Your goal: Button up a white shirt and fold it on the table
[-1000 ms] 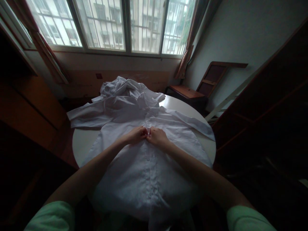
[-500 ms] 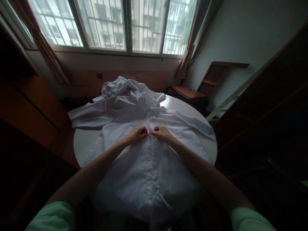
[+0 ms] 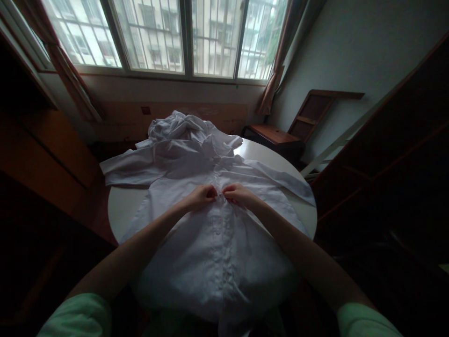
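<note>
Round table (image 3: 122,206) beneath shirt (image 3: 210,238), chair (image 3: 277,134) beyond

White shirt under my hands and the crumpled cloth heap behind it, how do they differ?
The white shirt lies spread out; the cloth heap is bunched up. The left hand and right hand are at the shirt's front; neither touches the heap. The shirt covers more round table than the heap. Both are white.

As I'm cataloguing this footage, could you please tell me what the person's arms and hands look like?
The left hand and right hand are bare, with no gloves or watch visible. Light green sleeves stop short of both slim forearms, leaving them uncovered.
</note>
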Available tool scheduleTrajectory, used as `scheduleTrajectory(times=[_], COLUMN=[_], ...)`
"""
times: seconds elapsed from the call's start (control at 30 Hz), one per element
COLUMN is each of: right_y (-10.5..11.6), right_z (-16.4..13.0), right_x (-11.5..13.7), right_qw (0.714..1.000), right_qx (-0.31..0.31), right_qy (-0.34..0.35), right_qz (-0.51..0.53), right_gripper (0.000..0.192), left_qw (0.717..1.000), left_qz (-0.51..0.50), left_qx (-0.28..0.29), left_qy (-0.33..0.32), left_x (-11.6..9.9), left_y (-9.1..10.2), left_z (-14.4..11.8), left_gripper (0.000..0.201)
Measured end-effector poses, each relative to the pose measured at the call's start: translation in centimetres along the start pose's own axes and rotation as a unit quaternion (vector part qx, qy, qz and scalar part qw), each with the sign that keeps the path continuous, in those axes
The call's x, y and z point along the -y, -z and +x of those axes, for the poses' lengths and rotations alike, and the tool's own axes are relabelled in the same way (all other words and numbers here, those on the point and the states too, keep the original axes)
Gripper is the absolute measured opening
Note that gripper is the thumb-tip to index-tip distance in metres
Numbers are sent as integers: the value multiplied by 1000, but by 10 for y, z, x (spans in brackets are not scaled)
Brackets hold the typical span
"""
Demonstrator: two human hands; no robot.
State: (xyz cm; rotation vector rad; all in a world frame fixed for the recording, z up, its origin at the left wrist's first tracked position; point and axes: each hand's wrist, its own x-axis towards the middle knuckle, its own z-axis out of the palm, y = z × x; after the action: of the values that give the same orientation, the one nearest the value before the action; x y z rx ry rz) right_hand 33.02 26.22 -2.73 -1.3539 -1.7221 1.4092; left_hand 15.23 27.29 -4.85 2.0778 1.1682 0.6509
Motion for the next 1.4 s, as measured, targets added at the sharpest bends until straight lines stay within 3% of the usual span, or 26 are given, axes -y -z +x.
scheduleTrajectory(times=[0.13, 0.43, 0.7, 1.13, 1.4], right_y=[-4, -10, -8, -9, -6], right_z=[2, 10, 12, 9, 9], right_x=[-2, -13, -15, -9, 6], right_qw=[1000, 982, 990, 996, 998], right_qx=[-15, -83, -85, -69, -57], right_qy=[16, 79, 61, 33, -5], right_qz=[-11, -151, -96, -54, -41], right_gripper=[10, 20, 22, 23, 15], left_qw=[999, 997, 999, 989, 974], left_qz=[39, 71, 23, -99, -179], left_qx=[-2, -17, -42, -87, -107], left_qy=[-11, -10, 15, 67, 90], left_x=[0, -2, -7, 9, -1], left_y=[1, -2, -2, -9, -9], left_z=[0, -2, -3, 5, 1], left_gripper=[6, 5, 6, 11, 16])
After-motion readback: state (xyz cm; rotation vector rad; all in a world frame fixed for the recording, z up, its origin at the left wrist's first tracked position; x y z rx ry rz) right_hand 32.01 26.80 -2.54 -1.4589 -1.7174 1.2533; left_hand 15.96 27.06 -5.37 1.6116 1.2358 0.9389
